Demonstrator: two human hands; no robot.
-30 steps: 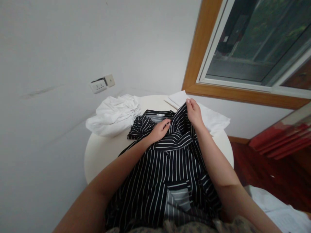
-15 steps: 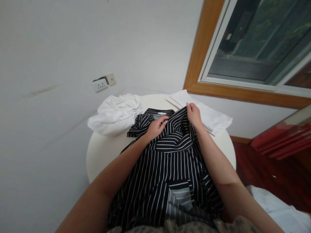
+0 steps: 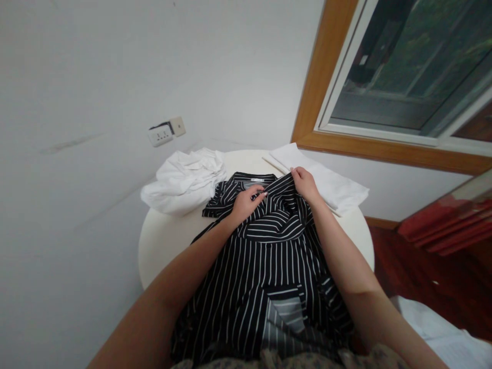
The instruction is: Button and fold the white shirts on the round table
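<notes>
A black shirt with white stripes (image 3: 269, 261) lies across the round table, its collar toward the wall and its lower end hanging over the near edge. My left hand (image 3: 248, 202) pinches the cloth just below the collar, thumb and fingers closed on it. Up and to the right, my right hand (image 3: 303, 182) grips a raised edge of the same shirt. The striped edge is drawn taut between both hands. Beneath it the fabric is bunched into folds. A pale label shows inside the collar.
Crumpled white cloth (image 3: 184, 182) sits on the white table (image 3: 157, 246) at the left. Folded white fabric (image 3: 326, 179) lies at the right rear. Wall sockets (image 3: 160, 135) and a wood-framed window (image 3: 369, 143) are behind. More white material (image 3: 434, 328) is at lower right.
My right hand has shifted slightly left and down with the shirt's edge, which now looks flatter and straighter. My left hand stays nearly in place.
</notes>
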